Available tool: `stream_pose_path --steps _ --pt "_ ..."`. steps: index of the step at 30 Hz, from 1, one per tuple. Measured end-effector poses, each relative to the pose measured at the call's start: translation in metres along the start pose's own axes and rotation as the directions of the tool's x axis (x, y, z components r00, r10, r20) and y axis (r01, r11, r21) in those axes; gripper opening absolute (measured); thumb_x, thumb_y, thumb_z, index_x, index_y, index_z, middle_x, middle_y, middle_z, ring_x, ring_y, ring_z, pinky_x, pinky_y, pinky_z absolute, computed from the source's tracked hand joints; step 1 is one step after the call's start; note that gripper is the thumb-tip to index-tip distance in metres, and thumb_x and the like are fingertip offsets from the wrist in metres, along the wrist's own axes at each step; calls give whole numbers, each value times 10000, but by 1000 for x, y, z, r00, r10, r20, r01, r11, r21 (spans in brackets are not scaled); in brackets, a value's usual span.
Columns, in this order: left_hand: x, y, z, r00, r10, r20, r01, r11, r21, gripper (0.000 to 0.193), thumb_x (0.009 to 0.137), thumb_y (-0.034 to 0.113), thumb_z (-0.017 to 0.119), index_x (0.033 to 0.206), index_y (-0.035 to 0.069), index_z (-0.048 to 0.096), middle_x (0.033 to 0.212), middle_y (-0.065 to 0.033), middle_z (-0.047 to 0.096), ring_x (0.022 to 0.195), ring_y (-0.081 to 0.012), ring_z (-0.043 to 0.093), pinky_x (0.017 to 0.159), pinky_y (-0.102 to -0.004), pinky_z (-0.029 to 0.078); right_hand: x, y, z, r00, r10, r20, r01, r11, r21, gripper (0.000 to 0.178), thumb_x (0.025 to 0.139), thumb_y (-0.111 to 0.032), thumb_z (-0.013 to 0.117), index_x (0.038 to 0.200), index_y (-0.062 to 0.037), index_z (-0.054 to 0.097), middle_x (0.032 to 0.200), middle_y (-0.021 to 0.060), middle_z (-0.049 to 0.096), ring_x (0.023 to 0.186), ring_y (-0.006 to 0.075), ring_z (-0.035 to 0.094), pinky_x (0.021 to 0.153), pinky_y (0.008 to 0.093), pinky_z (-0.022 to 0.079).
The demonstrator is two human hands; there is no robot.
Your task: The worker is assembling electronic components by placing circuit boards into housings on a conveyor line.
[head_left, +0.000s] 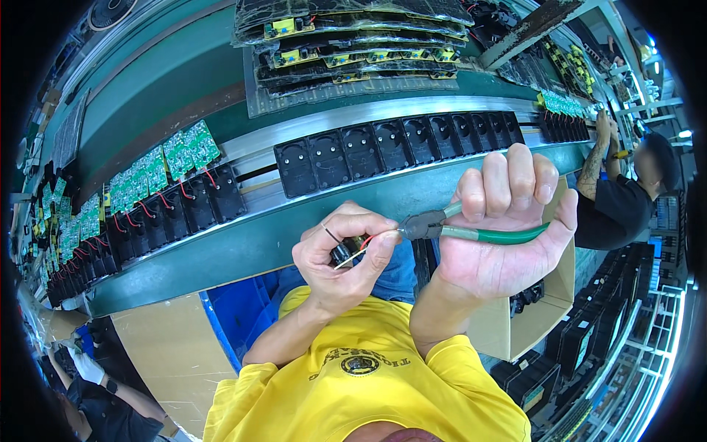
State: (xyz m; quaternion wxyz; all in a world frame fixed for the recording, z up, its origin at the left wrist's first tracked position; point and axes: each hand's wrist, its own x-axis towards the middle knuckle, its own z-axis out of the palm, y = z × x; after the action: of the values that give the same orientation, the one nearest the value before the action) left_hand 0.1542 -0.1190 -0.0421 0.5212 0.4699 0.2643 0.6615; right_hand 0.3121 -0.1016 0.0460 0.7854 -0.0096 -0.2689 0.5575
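My left hand (pixel 342 254) pinches a small circuit board (pixel 349 253) with dark cylindrical parts, a red wire and a black wire; my fingers hide much of it. In my right hand (pixel 508 221) is a pair of green-handled cutting pliers (pixel 486 235), its handles lying across my palm. The dark plier head (pixel 421 225) points left, its tip meeting my left fingertips at the wire. Whether the jaws are closed on the wire I cannot tell. Beyond both hands, a row of black plastic housings (pixel 353 152) lies along the metal rail.
Green boards (pixel 193 150) wired to black housings line the rail at left. Stacked trays of boards (pixel 353 55) stand at the back. A cardboard box (pixel 541 317) is by my right arm, a blue bin (pixel 239 313) at left. Co-workers sit at right (pixel 618 206) and lower left (pixel 110 398).
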Motion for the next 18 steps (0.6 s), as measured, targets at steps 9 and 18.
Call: stream_pose_path --steps 9,18 --pt "2 -4 -2 996 86 35 -87 995 37 221 892 -106 875 1082 0 839 968 -108 828 736 -137 616 674 -256 495 0 -2 -7 999 19 46 -20 1000 18 270 1173 -368 485 1081 -124 553 956 12 431 772 146 321 699 372 297" --pt "1 -4 1 992 123 19 -124 991 54 259 874 -128 862 1099 -1 846 978 -112 829 744 -141 622 680 -259 499 -3 0 3 995 -7 -103 11 999 34 259 1173 -362 493 1086 -123 539 955 14 425 782 152 325 698 377 289"
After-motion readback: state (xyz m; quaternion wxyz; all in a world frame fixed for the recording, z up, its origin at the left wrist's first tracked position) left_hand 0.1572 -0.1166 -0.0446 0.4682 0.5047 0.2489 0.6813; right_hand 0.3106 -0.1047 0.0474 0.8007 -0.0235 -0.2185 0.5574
